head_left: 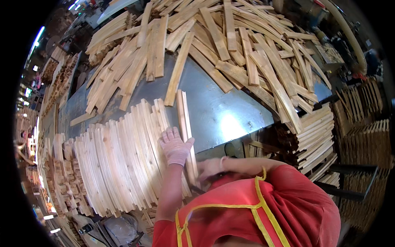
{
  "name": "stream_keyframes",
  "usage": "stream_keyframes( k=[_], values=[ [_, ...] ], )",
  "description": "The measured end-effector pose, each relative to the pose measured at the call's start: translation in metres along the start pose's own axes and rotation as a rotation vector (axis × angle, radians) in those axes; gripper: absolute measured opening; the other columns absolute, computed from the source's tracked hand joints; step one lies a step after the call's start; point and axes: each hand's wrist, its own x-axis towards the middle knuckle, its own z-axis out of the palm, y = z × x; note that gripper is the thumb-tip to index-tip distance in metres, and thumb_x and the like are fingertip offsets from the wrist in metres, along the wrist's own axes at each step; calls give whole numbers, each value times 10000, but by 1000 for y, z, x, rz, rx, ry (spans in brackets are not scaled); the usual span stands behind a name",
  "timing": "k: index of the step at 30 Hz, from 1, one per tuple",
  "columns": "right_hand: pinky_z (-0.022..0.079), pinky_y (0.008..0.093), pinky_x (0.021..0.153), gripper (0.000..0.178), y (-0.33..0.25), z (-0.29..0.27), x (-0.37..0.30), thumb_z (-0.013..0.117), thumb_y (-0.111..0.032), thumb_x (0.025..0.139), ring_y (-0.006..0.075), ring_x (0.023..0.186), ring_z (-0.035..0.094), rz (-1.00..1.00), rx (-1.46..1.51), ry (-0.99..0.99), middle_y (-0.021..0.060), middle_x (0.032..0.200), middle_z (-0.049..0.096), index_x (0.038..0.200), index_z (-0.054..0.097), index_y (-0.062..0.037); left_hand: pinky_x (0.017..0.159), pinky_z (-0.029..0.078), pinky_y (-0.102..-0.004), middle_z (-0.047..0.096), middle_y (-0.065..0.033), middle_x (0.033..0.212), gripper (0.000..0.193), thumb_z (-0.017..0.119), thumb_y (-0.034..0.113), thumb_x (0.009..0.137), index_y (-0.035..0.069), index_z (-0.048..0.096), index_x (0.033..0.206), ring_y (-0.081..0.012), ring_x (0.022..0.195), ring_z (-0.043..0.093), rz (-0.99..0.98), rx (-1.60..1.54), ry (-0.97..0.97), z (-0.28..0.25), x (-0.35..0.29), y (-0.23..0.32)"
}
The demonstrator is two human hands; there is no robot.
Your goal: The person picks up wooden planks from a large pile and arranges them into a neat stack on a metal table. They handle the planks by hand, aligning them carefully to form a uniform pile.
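My left hand [175,146], in a thin pale glove, lies with fingers stretched out on the right end of a row of light wooden boards [119,158]. These stand side by side on edge, close together. Just right of the row is a separate wooden board [184,117], running away from me along its long side; my left thumb reaches to its side. My right hand [210,168], also gloved, is beside that board's near end. It is smeared by motion, and its fingers cannot be made out.
A grey metal tabletop [210,111] lies under the boards. Across its far side spreads a large loose heap of wooden boards [234,53]. Stacked boards [317,138] stand at the right, beside a dark metal frame [354,181]. More wooden pieces [68,177] are piled at the left.
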Motion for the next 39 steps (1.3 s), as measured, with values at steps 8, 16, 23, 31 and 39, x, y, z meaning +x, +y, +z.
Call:
stream_keyframes(
  k=[8, 16, 23, 31, 39],
  values=[
    [541, 495, 955, 525, 116, -200, -204, 807, -363, 850, 405, 1121, 670, 457, -334, 1535, 214, 1173, 699, 1242, 651, -49, 1263, 214, -572, 509, -144, 1536, 854, 668, 470, 893, 61, 413, 1597, -326, 1491, 371, 79, 55, 215, 26, -8, 7],
    [529, 478, 1056, 934, 200, -235, -247, 852, -303, 793, 429, 1225, 642, 937, -468, 1193, 238, 1312, 673, 1591, 432, -61, 1262, 216, -580, 555, -164, 1445, 821, 711, 394, 850, 66, 465, 1561, -348, 1459, 394, 74, -56, 363, 51, -13, 7],
    [551, 410, 1006, 922, 188, -256, -248, 817, -168, 766, 373, 1148, 672, 739, -153, 1219, 195, 1273, 674, 1608, 454, -76, 1262, 230, -590, 499, -183, 1472, 857, 744, 351, 796, 73, 452, 1553, -386, 1453, 380, -202, -97, 245, 13, -9, 2],
    [526, 334, 968, 819, 48, -310, -75, 705, 2, 883, 195, 1094, 646, -283, 705, 1037, 101, 1322, 651, 1639, 391, 3, 1278, 197, -591, 476, -155, 1505, 767, 770, 360, 767, 126, 568, 1469, -387, 1468, 365, -142, -250, 392, 27, -12, -16],
    [529, 366, 964, 590, 39, -389, 171, 853, -269, 895, 253, 1067, 666, -106, 745, 1284, 130, 1233, 705, 1333, 663, 79, 1259, 242, -580, 495, -134, 1477, 748, 798, 305, 746, 195, 574, 1451, -370, 1434, 412, -154, -296, 431, 30, -15, -17]
  ],
)
